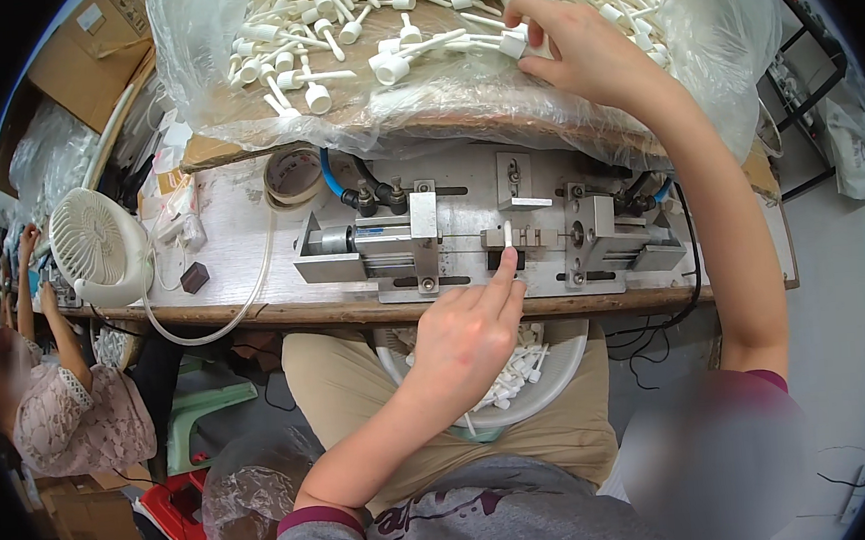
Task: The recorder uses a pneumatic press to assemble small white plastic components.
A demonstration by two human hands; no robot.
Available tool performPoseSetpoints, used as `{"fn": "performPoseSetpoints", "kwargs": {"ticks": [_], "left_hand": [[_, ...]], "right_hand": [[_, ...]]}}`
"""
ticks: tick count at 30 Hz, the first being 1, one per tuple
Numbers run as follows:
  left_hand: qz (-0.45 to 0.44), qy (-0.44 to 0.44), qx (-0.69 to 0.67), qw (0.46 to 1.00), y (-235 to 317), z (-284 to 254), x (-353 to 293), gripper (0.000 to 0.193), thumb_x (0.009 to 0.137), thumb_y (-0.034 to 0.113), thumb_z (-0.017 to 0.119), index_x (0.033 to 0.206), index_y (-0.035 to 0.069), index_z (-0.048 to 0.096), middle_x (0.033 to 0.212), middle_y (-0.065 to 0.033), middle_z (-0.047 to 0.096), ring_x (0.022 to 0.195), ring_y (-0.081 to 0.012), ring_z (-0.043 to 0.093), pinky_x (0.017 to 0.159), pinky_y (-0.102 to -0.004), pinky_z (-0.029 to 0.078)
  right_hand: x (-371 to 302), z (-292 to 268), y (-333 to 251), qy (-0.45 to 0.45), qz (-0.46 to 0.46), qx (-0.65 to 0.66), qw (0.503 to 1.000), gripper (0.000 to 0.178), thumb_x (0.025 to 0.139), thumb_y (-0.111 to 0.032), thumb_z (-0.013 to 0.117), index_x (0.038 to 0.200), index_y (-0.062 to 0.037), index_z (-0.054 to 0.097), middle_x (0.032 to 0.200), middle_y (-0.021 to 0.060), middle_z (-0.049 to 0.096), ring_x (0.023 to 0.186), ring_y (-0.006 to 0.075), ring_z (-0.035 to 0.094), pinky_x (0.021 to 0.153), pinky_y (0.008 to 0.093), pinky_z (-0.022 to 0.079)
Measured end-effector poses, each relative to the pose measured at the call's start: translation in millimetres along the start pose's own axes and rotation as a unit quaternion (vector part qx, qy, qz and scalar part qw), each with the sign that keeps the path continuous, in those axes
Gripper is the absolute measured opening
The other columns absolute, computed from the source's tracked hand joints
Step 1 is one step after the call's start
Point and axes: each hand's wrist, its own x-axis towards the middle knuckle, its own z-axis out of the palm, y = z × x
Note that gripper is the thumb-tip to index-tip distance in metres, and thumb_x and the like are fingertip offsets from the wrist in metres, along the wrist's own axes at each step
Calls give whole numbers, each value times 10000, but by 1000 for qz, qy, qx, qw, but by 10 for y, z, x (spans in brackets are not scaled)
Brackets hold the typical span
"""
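Observation:
My left hand (467,333) reaches over the bench with its index finger stretched out. That fingertip touches a small white plastic piece (507,233) standing in the metal fixture (541,237) between two air cylinders. At the front edge of the heap my right hand (583,49) curls its thumb and fingers around a white plastic stick with a round cap (513,44). Many similar white capped sticks (393,67) lie loose around it on a plastic-covered board. My fingers partly hide the piece in my right hand.
The left cylinder (386,243) and right cylinder (621,237) flank the fixture. A tape roll (293,174) and white fan (100,243) stand leftward. On my lap rests a white basin (561,381) of white parts. Another person (82,415) sits at far left.

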Motion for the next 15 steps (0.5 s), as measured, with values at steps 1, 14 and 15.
{"fn": "performPoseSetpoints", "kwargs": {"ticks": [1,14,15], "left_hand": [[-3,-3,11,1000,-10,0,21,314,737,108,795,1027,18,714,1294,-152,678,751,-228,684,692,-330,544],[-22,-69,44,996,-35,-42,206,244,770,151,790,986,63,717,1279,-134,692,568,-230,673,578,-330,551],[-22,-73,43,996,-30,-52,221,248,770,153,791,988,62,718,1278,-132,693,580,-232,681,582,-330,554]], "right_hand": [[-3,-58,-76,-44,53,29,997,215,898,-145,703,1095,-73,654,964,98,660,864,221,640,750,388,528],[-529,-97,-300,81,99,229,965,277,855,-210,767,1000,17,705,947,118,706,837,184,686,742,344,573],[-601,-126,-369,122,78,257,955,249,853,-173,763,1003,17,703,979,120,703,834,185,690,747,339,576]]}}
